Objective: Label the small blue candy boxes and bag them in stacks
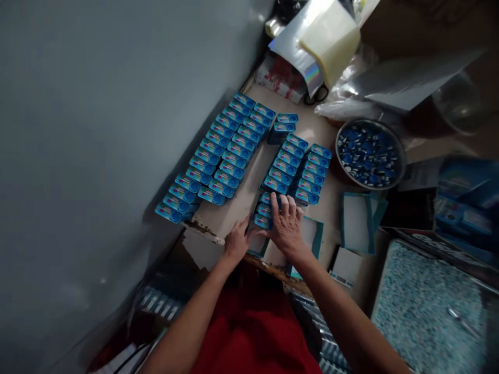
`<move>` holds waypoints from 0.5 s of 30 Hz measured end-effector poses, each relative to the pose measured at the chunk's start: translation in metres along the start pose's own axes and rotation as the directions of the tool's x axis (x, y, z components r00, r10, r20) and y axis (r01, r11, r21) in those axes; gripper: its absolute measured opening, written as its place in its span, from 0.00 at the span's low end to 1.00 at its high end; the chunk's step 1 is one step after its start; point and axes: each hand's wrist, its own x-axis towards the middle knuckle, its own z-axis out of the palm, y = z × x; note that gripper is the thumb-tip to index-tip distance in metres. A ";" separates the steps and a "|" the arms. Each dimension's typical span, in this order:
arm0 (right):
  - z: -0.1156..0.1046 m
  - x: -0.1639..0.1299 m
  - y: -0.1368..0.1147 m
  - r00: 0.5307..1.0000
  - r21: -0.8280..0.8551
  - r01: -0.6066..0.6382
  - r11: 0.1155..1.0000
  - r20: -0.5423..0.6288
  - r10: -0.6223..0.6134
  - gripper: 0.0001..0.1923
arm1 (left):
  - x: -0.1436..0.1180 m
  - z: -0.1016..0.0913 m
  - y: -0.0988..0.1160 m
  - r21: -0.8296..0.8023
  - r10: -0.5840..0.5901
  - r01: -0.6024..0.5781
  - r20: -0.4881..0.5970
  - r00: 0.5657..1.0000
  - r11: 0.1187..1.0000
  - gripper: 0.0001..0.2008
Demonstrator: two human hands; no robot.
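Observation:
My right hand [286, 223] reaches over a short row of small blue packs [263, 222] near the table's front edge. Its thumb is at the near end and its fingers curve over their right side, gripping the row. The packs stand in a shallow teal-edged box [257, 253], partly hidden by both hands. At that box's left side is my left hand [236, 241], closed on its edge with the fingertips partly hidden. Just beyond my right hand, more blue packs [286, 158] stand in rows.
Long rows of blue packs [226, 145] line the wall side. On the right are a metal bowl [370, 153] of blue caps, open teal boxes [356, 221] and a tray [424, 296] of bluish-white pieces. Scissors [316, 95] and plastic bags lie at the back.

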 end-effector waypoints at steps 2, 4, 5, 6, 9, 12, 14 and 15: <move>-0.013 0.007 -0.019 0.999 0.044 0.007 0.999 -0.052 -0.005 0.47 | -0.004 -0.018 -0.001 -0.179 -0.151 0.128 -0.120 0.981 0.975 0.20; -0.014 0.021 -0.046 0.993 0.178 0.051 0.983 -0.118 -0.030 0.47 | -0.002 -0.043 -0.001 -0.415 -0.359 0.222 -0.289 0.888 0.883 0.19; -0.008 0.030 -0.061 0.989 0.248 0.078 0.966 -0.143 -0.043 0.47 | 0.002 -0.056 0.000 -0.538 -0.456 0.225 -0.344 0.821 0.812 0.20; 0.001 0.040 -0.075 0.986 0.310 0.089 0.946 -0.159 -0.040 0.46 | 0.007 -0.068 0.002 -0.651 -0.540 0.210 -0.359 0.761 0.730 0.21; 0.040 0.064 -0.106 0.985 0.461 0.007 0.887 -0.158 0.074 0.51 | 0.033 -0.095 0.010 -0.900 -0.656 0.166 -0.158 0.738 0.403 0.25; 0.068 0.076 -0.113 0.976 0.592 -0.005 0.806 -0.171 0.132 0.56 | 0.056 -0.103 0.015 -0.977 -0.622 0.162 0.041 0.782 0.140 0.24; 0.071 0.080 -0.111 0.977 0.615 0.038 0.788 -0.190 0.101 0.57 | 0.064 -0.101 0.015 -0.989 -0.629 0.131 0.061 0.775 0.066 0.22; 0.068 0.083 -0.110 0.981 0.607 0.047 0.794 -0.179 0.080 0.57 | 0.066 -0.099 0.013 -0.991 -0.644 0.125 0.066 0.762 0.047 0.22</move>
